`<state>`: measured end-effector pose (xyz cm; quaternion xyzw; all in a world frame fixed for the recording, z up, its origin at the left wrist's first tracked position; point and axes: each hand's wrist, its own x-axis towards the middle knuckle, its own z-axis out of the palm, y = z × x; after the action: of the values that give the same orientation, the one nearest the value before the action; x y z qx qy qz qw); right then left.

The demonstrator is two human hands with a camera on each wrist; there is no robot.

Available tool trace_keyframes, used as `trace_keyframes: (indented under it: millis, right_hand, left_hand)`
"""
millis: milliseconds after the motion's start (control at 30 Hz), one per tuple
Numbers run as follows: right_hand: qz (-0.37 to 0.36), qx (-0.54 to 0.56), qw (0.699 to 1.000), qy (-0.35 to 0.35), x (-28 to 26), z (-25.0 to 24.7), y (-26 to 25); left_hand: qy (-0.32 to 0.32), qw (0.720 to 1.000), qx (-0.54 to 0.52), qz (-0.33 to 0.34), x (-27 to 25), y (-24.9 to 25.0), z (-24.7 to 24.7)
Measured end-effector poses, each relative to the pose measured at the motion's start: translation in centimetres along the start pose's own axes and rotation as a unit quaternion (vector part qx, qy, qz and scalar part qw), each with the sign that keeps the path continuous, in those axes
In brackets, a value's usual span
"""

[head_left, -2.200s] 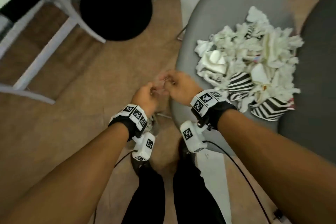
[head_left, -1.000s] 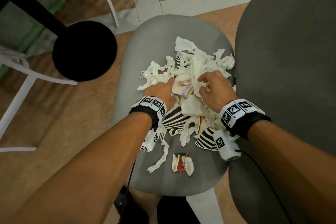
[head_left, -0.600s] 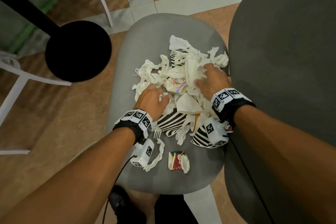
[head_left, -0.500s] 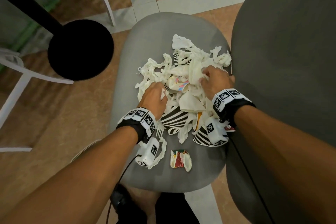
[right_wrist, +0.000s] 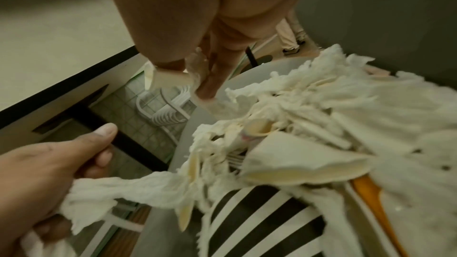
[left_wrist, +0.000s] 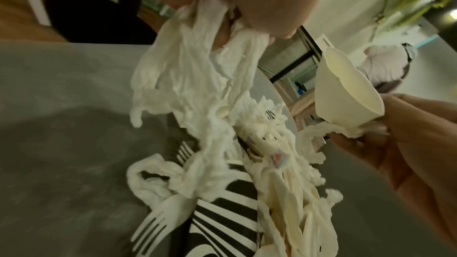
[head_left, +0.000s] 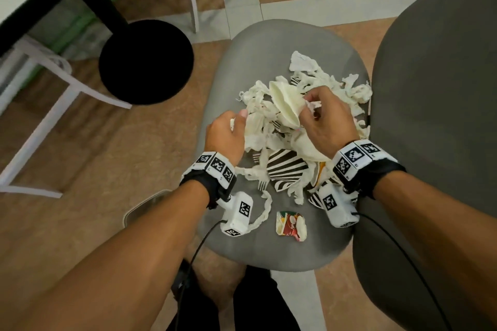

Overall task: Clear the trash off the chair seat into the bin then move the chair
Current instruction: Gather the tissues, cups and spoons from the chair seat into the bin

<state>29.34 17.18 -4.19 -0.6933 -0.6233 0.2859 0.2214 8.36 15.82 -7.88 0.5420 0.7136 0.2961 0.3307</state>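
Note:
A heap of white tissue, crushed striped cups (head_left: 285, 169) and a plastic fork (left_wrist: 158, 220) lies on the grey chair seat (head_left: 255, 43). My left hand (head_left: 239, 118) grips a twisted strip of tissue (left_wrist: 193, 69) at the heap's left edge; the strip trails down into the pile. At the heap's middle my right hand (head_left: 309, 107) pinches a crushed cream paper cup (head_left: 285, 105) together with a scrap of tissue, held a little above the pile. A red printed wrapper (head_left: 290, 226) lies alone near the seat's front edge.
A large dark grey padded surface (head_left: 435, 88) borders the seat on the right. A black round disc (head_left: 146, 62) sits on the floor to the left under a table post, with white chair legs (head_left: 53, 115) beyond it. A pale curved rim (head_left: 142, 205) shows by my left forearm.
Both hands were pressed into the heap half a second ago. Now they are raised: the left pulls up a tissue strip, the right lifts the cream cup.

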Motion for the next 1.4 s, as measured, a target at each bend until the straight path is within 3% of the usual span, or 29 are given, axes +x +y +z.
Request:
trace_keyframes:
  millis: [200,367,467,633,733,833,1000,1133,1267,1400]
  right_hand:
    - [0.004,0.072,0.995,-0.066,-3.5,6.5,-8.5]
    - [-0.007,0.080,0.977,-0.198,-7.8,17.3,-15.0]
    - [0.038,0.051,0.961,-0.270,-11.4,24.7,-17.1]
    - [0.172,0.027,0.934,-0.311,-16.3,35.7,-16.2]
    - [0.176,-0.017,0.928,-0.327,-17.7,40.3,-14.3]
    - [0.170,-0.061,0.923,-0.339,-18.4,43.0,-12.9]
    - [0.192,-0.033,0.900,-0.391,-18.7,44.2,-12.1]
    - [0.194,-0.014,0.899,-0.392,-18.3,42.1,-12.9]
    - [0.178,0.038,0.904,-0.387,-17.5,38.6,-13.9]
    - [0.125,0.081,0.921,-0.361,-15.3,31.9,-16.2]
  left_hand:
    - [0.066,0.994,-0.038,-0.084,-2.4,-6.1,-6.6]
    - [0.089,0.976,-0.019,-0.196,-4.8,-14.1,-13.4]
    - [0.082,0.947,-0.085,-0.299,-7.0,-20.2,-16.6]
    - [0.020,0.885,-0.218,-0.410,-10.8,-30.5,-17.1]
    - [-0.006,0.904,-0.159,-0.397,-12.6,-34.5,-16.2]
    - [-0.040,0.901,-0.176,-0.395,-14.2,-37.0,-15.0]
    - [-0.100,0.889,-0.200,-0.399,-14.1,-38.3,-13.6]
    - [-0.104,0.897,-0.196,-0.383,-13.5,-37.5,-14.2]
    - [-0.119,0.916,-0.153,-0.351,-12.3,-33.9,-15.6]
    - [-0.108,0.943,-0.091,-0.302,-10.5,-29.0,-15.7]
